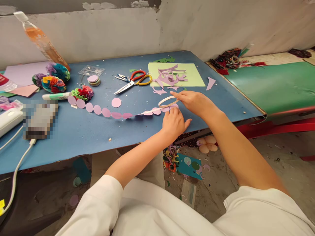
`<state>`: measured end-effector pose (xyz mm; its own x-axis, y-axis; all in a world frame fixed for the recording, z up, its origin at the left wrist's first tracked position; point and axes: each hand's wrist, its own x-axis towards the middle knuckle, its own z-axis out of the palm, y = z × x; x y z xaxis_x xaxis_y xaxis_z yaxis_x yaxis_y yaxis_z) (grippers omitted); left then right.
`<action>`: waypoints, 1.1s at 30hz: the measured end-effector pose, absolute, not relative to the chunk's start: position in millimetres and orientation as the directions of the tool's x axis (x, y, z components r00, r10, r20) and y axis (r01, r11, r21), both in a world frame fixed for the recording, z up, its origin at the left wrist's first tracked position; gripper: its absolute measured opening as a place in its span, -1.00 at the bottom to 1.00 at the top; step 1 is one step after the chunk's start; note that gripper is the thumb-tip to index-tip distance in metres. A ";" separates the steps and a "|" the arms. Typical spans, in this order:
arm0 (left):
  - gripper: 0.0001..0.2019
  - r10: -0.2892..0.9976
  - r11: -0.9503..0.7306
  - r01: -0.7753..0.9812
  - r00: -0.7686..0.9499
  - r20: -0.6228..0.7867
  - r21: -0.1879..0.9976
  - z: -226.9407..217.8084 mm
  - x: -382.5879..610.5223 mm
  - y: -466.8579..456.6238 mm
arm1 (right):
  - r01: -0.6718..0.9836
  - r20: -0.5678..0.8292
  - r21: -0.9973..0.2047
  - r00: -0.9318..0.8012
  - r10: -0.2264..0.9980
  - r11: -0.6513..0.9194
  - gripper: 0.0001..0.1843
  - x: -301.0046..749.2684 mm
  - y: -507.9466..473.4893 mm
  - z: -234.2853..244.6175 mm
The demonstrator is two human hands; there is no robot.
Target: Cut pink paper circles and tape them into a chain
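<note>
A row of lilac paper circles [106, 112] is joined into a garland across the blue tabletop. A narrow white strip runs along its right part towards a thin cream ring, which looks like a roll of narrow tape [161, 104]. My right hand [193, 101] pinches the far side of this roll, holding it tilted over the end circles. My left hand [175, 122] lies flat on the garland's right end, fingers down on the circles and thumb stretched out. Its fingertips partly cover the circles there. One loose lilac circle [116, 102] lies above the garland.
Scissors [134, 82] lie beside a pale green sheet [194, 70] covered with lilac scraps. A stack of circles [94, 79], a glue stick [57, 96], a phone [40, 119] on a cable and a bottle [43, 41] are leftward. A green table [273, 85] adjoins at right.
</note>
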<state>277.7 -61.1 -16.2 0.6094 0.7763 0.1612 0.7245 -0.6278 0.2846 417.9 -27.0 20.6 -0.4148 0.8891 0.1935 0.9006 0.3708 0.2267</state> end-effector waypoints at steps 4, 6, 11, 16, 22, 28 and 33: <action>-0.40 0.778 -0.627 0.728 0.606 0.166 0.278 -17.4 278.0 -61.0 | 0.878 0.156 0.307 -0.427 0.891 0.367 -0.32 415.9 -31.1 24.6; -0.40 0.779 -0.626 0.733 0.604 0.166 0.268 -17.3 278.0 -61.0 | 0.860 0.138 0.345 -0.442 0.886 0.375 -0.29 417.5 -32.4 26.5; -0.40 0.776 -0.630 0.736 0.610 0.161 0.250 -15.8 278.1 -60.9 | 0.855 0.146 0.382 -0.431 0.890 0.352 -0.28 430.6 -32.4 28.7; -0.43 0.766 -0.643 0.728 0.619 0.174 0.238 -15.4 276.2 -61.9 | 0.885 0.188 0.300 -0.422 0.887 0.357 -0.35 443.7 -28.0 25.1; -0.57 0.716 -0.698 0.674 0.666 0.210 0.240 -16.1 272.8 -61.5 | 0.933 0.370 0.034 -0.345 0.863 0.358 -0.52 438.6 -23.1 19.0; -0.62 0.685 -0.728 0.645 0.699 0.206 0.232 -12.7 270.1 -63.4 | 0.914 0.373 -0.075 -0.346 0.861 0.399 -0.52 425.1 -21.4 11.4; -0.64 0.685 -0.729 0.656 0.701 0.200 0.195 -5.5 236.3 -66.3 | 0.912 0.382 -0.060 -0.355 0.853 0.406 -0.52 427.8 -22.2 5.9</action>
<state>236.3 -66.3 -5.5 0.7008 0.6847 0.2003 0.6564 -0.7288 0.1949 427.8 -22.2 5.9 -0.3547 0.8532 0.3823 0.9119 0.4061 -0.0602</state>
